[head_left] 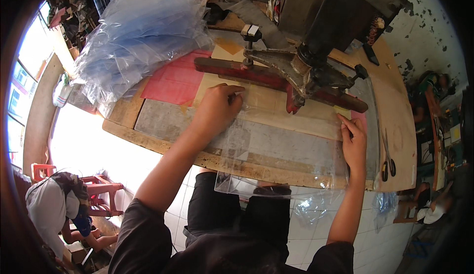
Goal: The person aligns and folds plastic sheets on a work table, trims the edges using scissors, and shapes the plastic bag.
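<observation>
The left hand (217, 107) lies flat on a clear plastic sheet (281, 150), with its fingers bent and pressing down on the far left corner. It is not wrapped around anything. The right hand (354, 143) rests on the right edge of the same sheet, its fingers straight and close together, pushing on the plastic. The sheet is spread on a wooden work table (148, 130), and its near edge hangs over the table toward the person's lap.

Just past the hands, a long dark red bar (237, 71) lies across the table. The far edge of the sheet is near this bar. A heavy metal machine (316, 42) stands over the bar, with grey arms that reach down to it.

Under the bar on the left is a red sheet (173, 84). Farther left sits a big pile of clear plastic bags (143, 32). A pair of scissors (387, 158) lies on the table just right of the right hand. Far down on the left, another person (54, 210) sits by a red stool (101, 190).
</observation>
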Demonstrator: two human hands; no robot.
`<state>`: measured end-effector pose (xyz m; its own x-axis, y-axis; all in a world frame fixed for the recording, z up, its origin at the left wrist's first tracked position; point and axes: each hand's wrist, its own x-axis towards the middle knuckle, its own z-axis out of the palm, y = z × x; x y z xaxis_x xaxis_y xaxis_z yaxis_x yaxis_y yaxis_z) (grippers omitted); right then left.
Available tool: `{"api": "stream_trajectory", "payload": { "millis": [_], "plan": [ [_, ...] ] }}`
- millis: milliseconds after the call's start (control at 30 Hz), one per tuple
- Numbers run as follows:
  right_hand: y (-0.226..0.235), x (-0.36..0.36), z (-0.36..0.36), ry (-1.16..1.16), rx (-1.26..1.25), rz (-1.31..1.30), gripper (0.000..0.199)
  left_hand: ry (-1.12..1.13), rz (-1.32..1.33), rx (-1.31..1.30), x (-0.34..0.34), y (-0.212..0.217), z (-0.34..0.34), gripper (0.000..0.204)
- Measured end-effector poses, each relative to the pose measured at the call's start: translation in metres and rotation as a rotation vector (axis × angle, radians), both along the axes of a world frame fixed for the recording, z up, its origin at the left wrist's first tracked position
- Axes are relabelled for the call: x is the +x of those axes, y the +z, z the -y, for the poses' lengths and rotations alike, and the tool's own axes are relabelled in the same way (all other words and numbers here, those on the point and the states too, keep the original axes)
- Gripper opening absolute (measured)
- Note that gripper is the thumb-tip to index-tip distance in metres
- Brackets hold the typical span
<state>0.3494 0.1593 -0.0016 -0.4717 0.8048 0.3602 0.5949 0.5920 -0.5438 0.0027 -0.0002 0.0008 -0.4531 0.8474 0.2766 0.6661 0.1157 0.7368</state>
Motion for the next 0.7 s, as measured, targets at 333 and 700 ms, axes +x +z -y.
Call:
{"api": "stream_trajectory", "payload": {
  "millis": [333, 700],
  "plan": [
    [-0.001, 0.006, 0.008, -0.029, 0.065, -0.006, 0.027, 0.049, -0.056, -0.059, 0.007, 0.009, 0.014, 0.029],
    [-0.01, 0.043, 0.059, -0.073, 0.007, -0.229, 0.03, 0.072, -0.369, 0.114, 0.038, -0.002, 0.069, 0.029]
  ]
}}
